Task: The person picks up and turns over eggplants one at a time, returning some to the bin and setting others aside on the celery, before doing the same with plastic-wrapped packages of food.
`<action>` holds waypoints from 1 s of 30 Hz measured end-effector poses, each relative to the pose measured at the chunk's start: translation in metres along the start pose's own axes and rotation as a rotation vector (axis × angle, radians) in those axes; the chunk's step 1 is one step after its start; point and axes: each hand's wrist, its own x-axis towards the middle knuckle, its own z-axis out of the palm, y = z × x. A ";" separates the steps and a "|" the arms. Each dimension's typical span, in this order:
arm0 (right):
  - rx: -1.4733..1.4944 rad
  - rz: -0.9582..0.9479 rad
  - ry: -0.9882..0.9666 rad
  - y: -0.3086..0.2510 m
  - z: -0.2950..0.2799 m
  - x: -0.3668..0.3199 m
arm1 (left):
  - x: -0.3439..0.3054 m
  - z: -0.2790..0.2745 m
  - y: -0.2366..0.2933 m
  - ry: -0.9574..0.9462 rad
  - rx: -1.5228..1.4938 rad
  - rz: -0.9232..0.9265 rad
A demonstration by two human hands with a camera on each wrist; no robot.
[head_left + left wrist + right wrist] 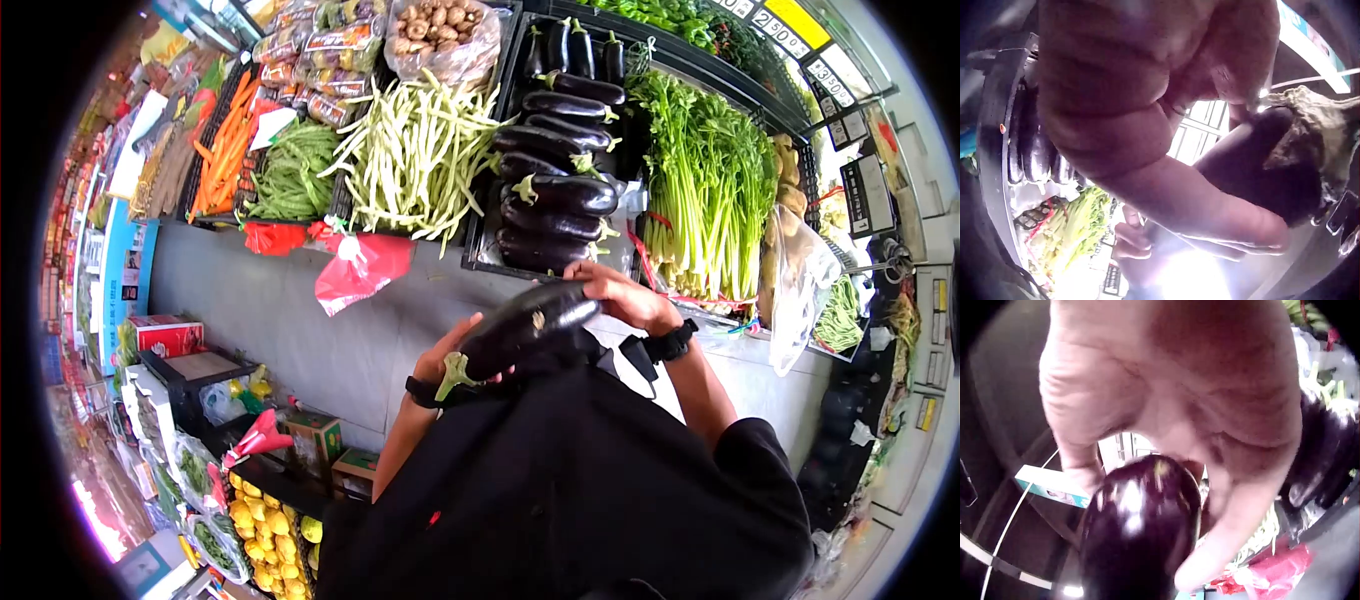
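Note:
Between both hands, in front of the dark-clothed torso, a large glossy eggplant [525, 325] is held at a slant. My left hand [438, 358] grips its stem end, where the pale green calyx [456, 375] points down and left. The other, rounded end is in the grasp of my right hand [632, 300]. In the right wrist view thumb and fingers straddle the dark purple tip [1138, 519]. The left wrist view shows fingers [1235, 219] wrapped along the eggplant near its calyx. Just beyond lies a crate of stacked eggplants [560, 195].
Left of the crate are pale long beans [415, 150], green beans [297, 170] and carrots [225, 150]. Celery [710, 190] stands on its right, with a clear plastic bag [800, 280] beside it. A red bag [362, 270] hangs over the stall's front edge. Yellow produce [265, 535] sits at lower left.

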 end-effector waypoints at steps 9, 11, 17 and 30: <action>0.032 -0.049 -0.160 0.008 -0.101 -0.100 | 0.160 0.081 0.055 0.060 0.375 -0.495; 0.197 -0.218 -0.055 0.019 -0.116 -0.110 | 0.200 0.064 0.064 0.094 0.318 -0.447; 0.442 -0.311 0.539 0.045 -0.143 -0.085 | 0.289 0.078 0.035 0.358 0.669 -0.128; -0.642 -0.220 1.249 0.082 -0.180 0.032 | 0.348 0.024 -0.016 0.628 1.633 0.140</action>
